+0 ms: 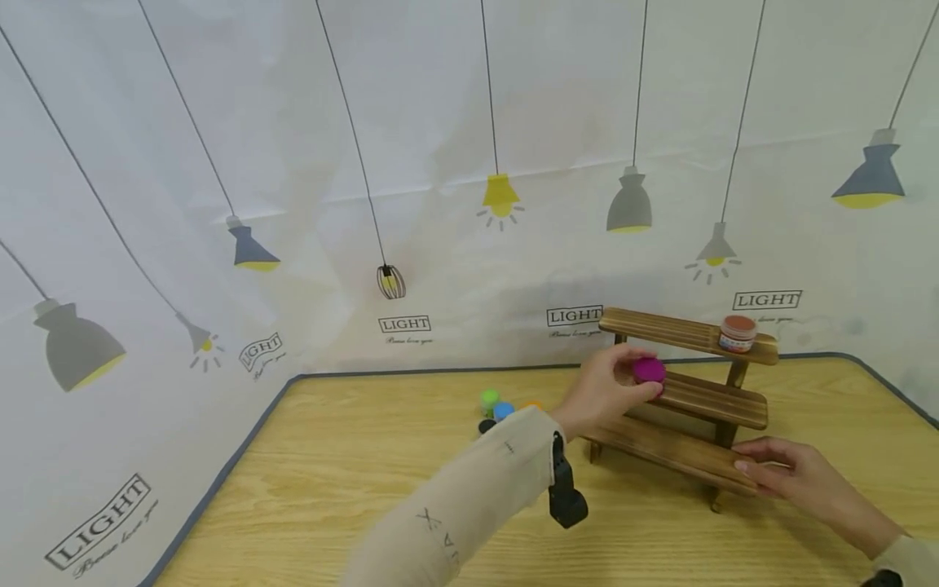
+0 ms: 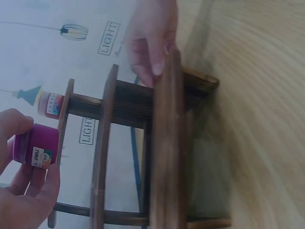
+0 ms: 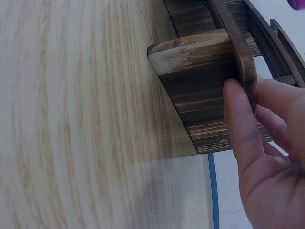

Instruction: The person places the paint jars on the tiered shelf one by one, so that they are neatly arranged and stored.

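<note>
My left hand pinches a small purple paint jar with a "deli" label, seen side-on in the left wrist view. It is held up in front of the middle and top steps of a three-tier wooden stand. With thumb and fingers my right hand grips the right end of the stand's bottom step; the right wrist view shows the thumb under the board. On the right of the top step sits a red-brown paint jar.
Left of the stand, partly behind my left sleeve, several small jars sit on the wood-grain table: a green one, a blue one, a black one and an orange one. A lamp-printed white sheet rises behind.
</note>
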